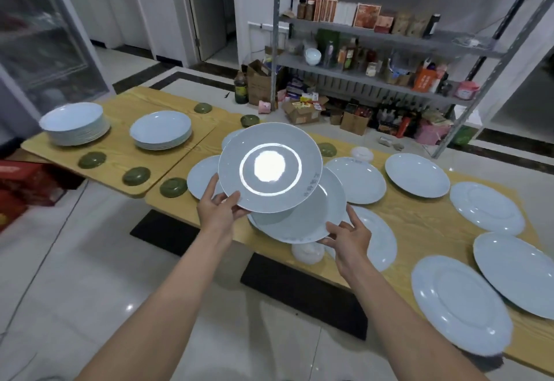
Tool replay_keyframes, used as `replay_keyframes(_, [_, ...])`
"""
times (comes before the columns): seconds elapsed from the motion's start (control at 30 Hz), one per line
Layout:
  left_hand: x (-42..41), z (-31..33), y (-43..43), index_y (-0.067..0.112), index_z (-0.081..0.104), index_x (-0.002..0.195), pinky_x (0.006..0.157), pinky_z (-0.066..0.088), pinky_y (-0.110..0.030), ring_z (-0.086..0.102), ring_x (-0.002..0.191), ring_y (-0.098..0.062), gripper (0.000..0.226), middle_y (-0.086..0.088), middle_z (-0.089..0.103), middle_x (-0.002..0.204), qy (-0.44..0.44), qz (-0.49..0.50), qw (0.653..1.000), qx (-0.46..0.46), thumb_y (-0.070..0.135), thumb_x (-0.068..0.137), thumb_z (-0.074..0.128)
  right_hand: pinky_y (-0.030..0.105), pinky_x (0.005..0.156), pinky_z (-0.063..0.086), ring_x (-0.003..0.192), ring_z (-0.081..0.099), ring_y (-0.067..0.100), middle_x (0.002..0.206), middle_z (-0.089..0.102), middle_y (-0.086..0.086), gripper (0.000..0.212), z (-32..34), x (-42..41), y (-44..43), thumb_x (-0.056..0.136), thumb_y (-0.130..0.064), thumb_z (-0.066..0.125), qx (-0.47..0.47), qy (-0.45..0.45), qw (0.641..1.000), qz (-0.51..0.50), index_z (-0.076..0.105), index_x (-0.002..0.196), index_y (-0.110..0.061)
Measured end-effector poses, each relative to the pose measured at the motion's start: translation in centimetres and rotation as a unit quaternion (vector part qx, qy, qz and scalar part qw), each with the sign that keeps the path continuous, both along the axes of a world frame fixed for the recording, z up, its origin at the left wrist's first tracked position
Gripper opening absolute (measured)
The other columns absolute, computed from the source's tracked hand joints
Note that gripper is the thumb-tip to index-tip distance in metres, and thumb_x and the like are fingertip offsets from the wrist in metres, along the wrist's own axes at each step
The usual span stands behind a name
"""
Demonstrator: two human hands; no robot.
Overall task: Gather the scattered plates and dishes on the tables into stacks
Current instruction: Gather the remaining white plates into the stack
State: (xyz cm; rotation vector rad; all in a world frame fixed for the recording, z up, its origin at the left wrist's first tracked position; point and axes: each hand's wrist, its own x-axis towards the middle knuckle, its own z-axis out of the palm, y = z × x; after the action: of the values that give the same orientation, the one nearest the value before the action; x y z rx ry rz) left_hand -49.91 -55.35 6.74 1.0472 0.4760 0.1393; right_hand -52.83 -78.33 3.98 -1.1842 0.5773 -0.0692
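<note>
My left hand [216, 210] grips the near edge of a white plate [269, 168] tilted up so its underside and foot ring face me. My right hand [349, 235] holds a second white plate [302, 218] by its near rim, just below and behind the first. Both plates hover above the long wooden table [419, 224]. Several single white plates lie spread on that table, such as one plate [416, 174] at the back and one large plate [460, 305] near the front right. Two plate stacks [75, 123] [162, 129] stand on the left table [120, 153].
Several small green dishes [92, 160] [136, 175] [173, 186] lie upside down along the table edges. A small white bowl [308, 252] sits under my right hand. A metal shelf rack [374, 39] with boxes and bottles stands behind. Red crates [24, 183] sit at far left.
</note>
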Motion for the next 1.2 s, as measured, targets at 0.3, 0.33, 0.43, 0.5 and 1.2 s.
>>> replay_keyframes(0.3, [0.1, 0.3, 10.0, 0.024, 0.040, 0.148, 0.070, 0.062, -0.038, 0.066, 0.104, -0.018, 0.071, -0.004, 0.060, 0.129, -0.010, 0.065, 0.998, -0.014, -0.011, 0.090, 0.060, 0.040, 0.063, 0.062, 0.089, 0.072, 0.034, 0.114, 0.069, 0.013, 0.080, 0.6, 3.4, 10.0, 0.082, 0.018, 0.062, 0.009, -0.004, 0.998, 0.064, 0.040, 0.149, -0.019])
replay_keyframes(0.33, [0.4, 0.2, 10.8, 0.024, 0.040, 0.149, 0.070, 0.062, -0.039, 0.066, 0.104, -0.019, 0.071, -0.004, 0.061, 0.129, -0.011, 0.074, 0.997, -0.018, -0.011, 0.090, 0.060, 0.039, 0.062, 0.062, 0.088, 0.073, 0.034, 0.115, 0.069, 0.013, 0.080, 0.5, 4.0, 10.9, 0.082, 0.017, 0.062, 0.005, -0.002, 0.997, 0.073, 0.040, 0.149, -0.020])
replay_keyframes(0.43, [1.7, 0.0, 13.2, 0.024, 0.040, 0.150, 0.067, 0.062, -0.038, 0.067, 0.104, -0.019, 0.073, -0.006, 0.062, 0.128, -0.007, 0.100, 0.995, -0.026, -0.011, 0.089, 0.062, 0.037, 0.060, 0.061, 0.089, 0.072, 0.035, 0.115, 0.069, 0.014, 0.080, 0.3, 6.1, 13.4, 0.083, 0.016, 0.062, -0.001, -0.002, 0.995, 0.098, 0.038, 0.150, -0.020])
replay_keyframes(0.5, [3.1, -0.4, 14.7, 0.024, 0.041, 0.149, 0.069, 0.062, -0.040, 0.067, 0.106, -0.023, 0.073, -0.008, 0.062, 0.131, -0.004, 0.116, 0.993, -0.026, -0.009, 0.089, 0.064, 0.037, 0.060, 0.061, 0.091, 0.071, 0.037, 0.112, 0.070, 0.016, 0.081, 0.2, 7.9, 14.9, 0.083, 0.016, 0.063, 0.000, -0.003, 0.994, 0.113, 0.037, 0.152, -0.018])
replay_keyframes(1.2, [21.0, 0.0, 26.2, 0.022, 0.034, 0.153, 0.083, 0.059, -0.046, 0.065, 0.101, -0.021, 0.072, -0.012, 0.058, 0.137, 0.032, 0.185, 0.982, -0.004, -0.008, 0.092, 0.059, 0.043, 0.066, 0.062, 0.092, 0.072, 0.036, 0.111, 0.069, 0.009, 0.082, -0.2, 28.6, 26.9, 0.082, 0.018, 0.063, 0.028, 0.008, 0.985, 0.171, 0.038, 0.150, -0.020])
